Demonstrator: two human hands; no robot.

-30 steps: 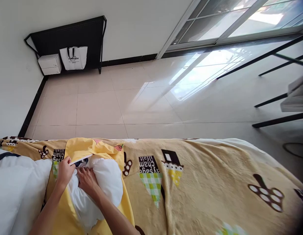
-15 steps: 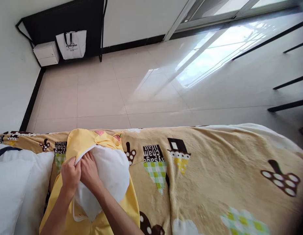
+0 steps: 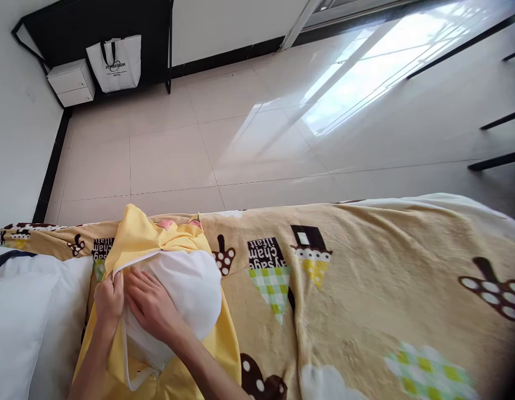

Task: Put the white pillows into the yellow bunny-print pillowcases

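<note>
A white pillow [image 3: 190,291] lies partly inside a yellow pillowcase [image 3: 149,236] on the bed at the lower left. My left hand [image 3: 108,300] is closed on the white-piped edge of the pillowcase opening. My right hand [image 3: 151,305] lies on the white pillow beside it, fingers stretched flat and pressing the stuffing. Both forearms come up from the bottom edge. The pillowcase's far end stands bunched up above the pillow.
A yellow patterned blanket [image 3: 365,300] covers the bed. A second white pillow [image 3: 28,316] lies at the far left. Beyond the bed is a tiled floor [image 3: 240,139], with a black rack, a white tote bag [image 3: 114,62] and a small white drawer unit [image 3: 70,83] by the wall.
The view has tilted down. The pillowcase opening has moved further over the pillow, my left hand still gripping the edge and my right hand has shifted to lie flatter on the pillow.
</note>
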